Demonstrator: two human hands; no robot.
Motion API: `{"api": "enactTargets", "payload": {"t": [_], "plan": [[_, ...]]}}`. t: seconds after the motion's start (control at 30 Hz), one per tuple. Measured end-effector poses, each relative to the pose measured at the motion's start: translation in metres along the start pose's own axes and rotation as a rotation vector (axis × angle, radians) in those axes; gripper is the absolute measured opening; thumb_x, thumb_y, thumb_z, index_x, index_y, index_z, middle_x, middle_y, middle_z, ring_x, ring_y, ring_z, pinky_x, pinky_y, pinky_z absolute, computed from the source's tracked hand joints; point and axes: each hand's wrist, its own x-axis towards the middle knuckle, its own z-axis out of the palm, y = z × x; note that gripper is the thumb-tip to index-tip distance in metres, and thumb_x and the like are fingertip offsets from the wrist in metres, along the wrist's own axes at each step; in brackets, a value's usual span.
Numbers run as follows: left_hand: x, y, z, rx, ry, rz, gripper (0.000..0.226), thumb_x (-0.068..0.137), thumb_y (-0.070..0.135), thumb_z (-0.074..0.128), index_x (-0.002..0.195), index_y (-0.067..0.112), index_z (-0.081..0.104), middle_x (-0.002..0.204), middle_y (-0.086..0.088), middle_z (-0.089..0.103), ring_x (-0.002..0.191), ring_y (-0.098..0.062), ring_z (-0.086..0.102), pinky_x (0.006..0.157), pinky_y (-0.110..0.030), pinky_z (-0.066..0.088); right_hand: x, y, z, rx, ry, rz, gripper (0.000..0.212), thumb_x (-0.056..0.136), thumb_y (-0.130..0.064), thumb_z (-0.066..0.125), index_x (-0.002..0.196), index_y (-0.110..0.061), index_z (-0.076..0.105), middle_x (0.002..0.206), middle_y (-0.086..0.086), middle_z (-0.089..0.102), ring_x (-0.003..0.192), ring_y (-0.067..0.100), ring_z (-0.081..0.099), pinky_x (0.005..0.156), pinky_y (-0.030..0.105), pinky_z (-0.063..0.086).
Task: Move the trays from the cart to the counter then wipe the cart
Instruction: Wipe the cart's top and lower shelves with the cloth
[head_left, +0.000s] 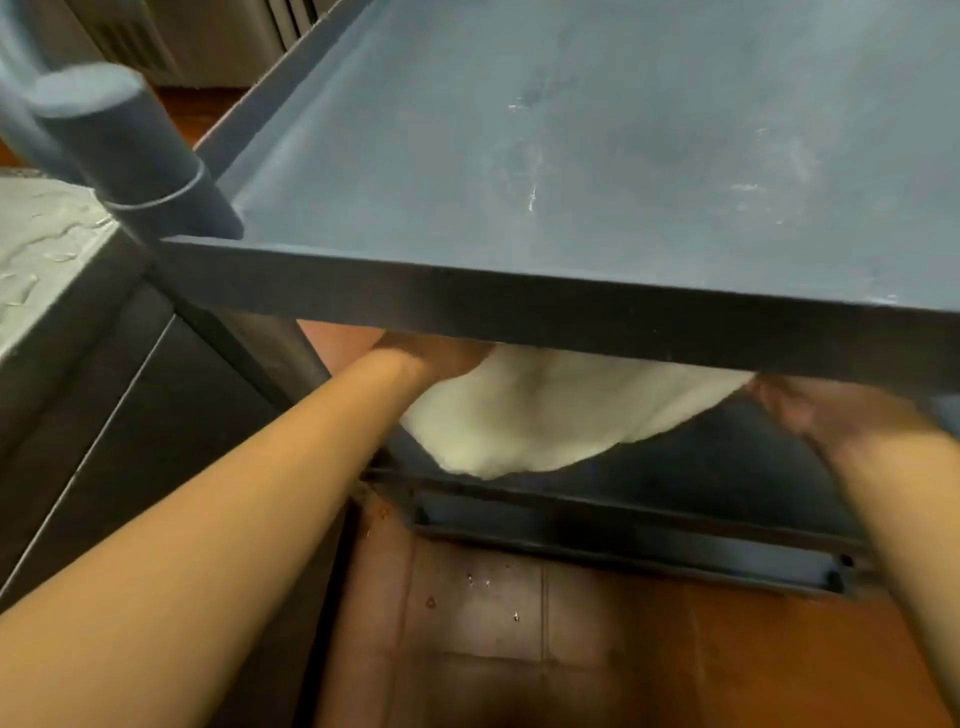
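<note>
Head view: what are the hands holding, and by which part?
A white cloth, stretched under the cart's upper shelf: left hand at its left end, right hand at its right end. The fingers are hidden or blurred.

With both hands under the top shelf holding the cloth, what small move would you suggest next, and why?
Probably lower the cloth flat onto the lower shelf and start wiping. The left hand and right hand hold it bunched above that shelf, and the top shelf carries no trays.
</note>
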Motion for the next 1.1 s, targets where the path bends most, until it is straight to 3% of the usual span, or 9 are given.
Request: {"api": "enactTargets", "payload": {"t": [0.07, 0.13, 0.23, 0.4, 0.53, 0.63, 0.8, 1.0, 1.1], "plan": [[0.030, -0.022, 0.005, 0.117, 0.177, 0.015, 0.004, 0.104, 0.031, 0.055, 0.107, 0.032, 0.057, 0.111, 0.010, 0.057, 0.109, -0.002, 0.056, 0.098, -0.015, 0.036, 0.046, 0.027, -0.021, -0.413, 0.060, -0.039, 0.017, 0.094, -0.024, 0.071, 0.107, -0.015, 0.069, 0.114, 0.009, 0.068, 0.131, 0.040, 0.056, 0.087, 0.033, 0.052], [0.052, -0.043, 0.008, 0.140, 0.337, 0.070, 0.039, 0.102, 0.037, 0.058, 0.136, 0.018, 0.058, 0.141, -0.004, 0.058, 0.131, -0.023, 0.053, 0.109, -0.028, 0.038, 0.071, 0.033, -0.018, -0.758, 0.136, -0.092, 0.046, 0.099, -0.044, 0.060, 0.132, -0.012, 0.063, 0.139, 0.015, 0.061, 0.134, 0.039, 0.052, 0.106, 0.043, 0.044], [0.076, -0.075, 0.014, 0.142, 0.445, 0.033, 0.054, 0.099, 0.047, 0.058, 0.142, 0.014, 0.055, 0.139, -0.006, 0.061, 0.126, -0.024, 0.057, 0.097, -0.027, 0.043, 0.064, 0.027, 0.025, -0.884, 0.242, -0.291, 0.054, 0.096, -0.053, 0.060, 0.132, -0.013, 0.062, 0.134, 0.011, 0.064, 0.115, 0.031, 0.062, 0.100, 0.036, 0.045], [0.100, -0.123, 0.037, 0.284, 0.535, -0.066, 0.080, 0.089, 0.074, 0.039, 0.140, 0.013, 0.051, 0.132, -0.019, 0.060, 0.120, -0.040, 0.056, 0.102, -0.051, 0.048, 0.067, 0.064, 0.099, -1.206, -0.006, -0.488, 0.074, 0.094, -0.071, 0.043, 0.131, -0.009, 0.060, 0.135, 0.013, 0.063, 0.117, 0.029, 0.060, 0.098, 0.038, 0.044], [0.094, -0.148, 0.047, 0.323, 0.578, -0.188, 0.084, 0.095, 0.077, 0.020, 0.149, 0.014, 0.039, 0.151, -0.025, 0.039, 0.139, -0.046, 0.036, 0.110, -0.062, 0.033, 0.097, 0.088, 0.126, -1.368, 0.087, -0.187, 0.125, 0.072, -0.096, 0.007, 0.161, -0.010, 0.024, 0.169, 0.020, 0.017, 0.153, 0.044, 0.020, 0.121, 0.065, 0.017], [0.088, -0.157, 0.058, 0.222, 0.570, -0.289, 0.089, 0.096, 0.076, 0.016, 0.155, 0.011, 0.029, 0.159, -0.028, 0.024, 0.147, -0.048, 0.022, 0.116, -0.060, 0.021, 0.104, 0.103, 0.134, -1.308, 0.164, -0.027, 0.123, 0.072, -0.098, 0.006, 0.164, -0.017, -0.008, 0.169, 0.021, -0.016, 0.155, 0.048, -0.009, 0.118, 0.074, -0.002], [0.091, -0.162, 0.066, 0.173, 0.723, -0.246, 0.083, 0.099, 0.071, 0.018, 0.149, 0.009, 0.041, 0.151, -0.022, 0.042, 0.137, -0.044, 0.038, 0.112, -0.053, 0.027, 0.110, 0.103, 0.146, -1.291, 0.196, -0.032, 0.135, 0.055, -0.099, -0.001, 0.164, -0.020, -0.008, 0.168, 0.024, -0.015, 0.154, 0.050, -0.010, 0.116, 0.075, -0.004], [0.100, -0.170, 0.073, 0.124, 0.760, -0.214, 0.086, 0.100, 0.069, 0.017, 0.155, 0.006, 0.032, 0.155, -0.023, 0.039, 0.139, -0.045, 0.035, 0.113, -0.053, 0.025, 0.112, 0.093, 0.162, -1.460, -0.141, -0.634, 0.086, 0.094, -0.079, 0.006, 0.155, -0.028, 0.038, 0.160, 0.009, 0.037, 0.148, 0.035, 0.032, 0.121, 0.060, 0.014], [0.097, -0.169, 0.070, 0.065, 0.799, -0.208, 0.086, 0.100, 0.069, 0.020, 0.159, 0.006, 0.023, 0.157, -0.023, 0.038, 0.142, -0.046, 0.036, 0.115, -0.054, 0.025, 0.096, 0.102, 0.176, -1.055, -0.392, -0.751, 0.049, 0.108, -0.054, 0.034, 0.143, -0.030, 0.058, 0.147, -0.005, 0.056, 0.138, 0.016, 0.048, 0.119, 0.041, 0.027]]}}
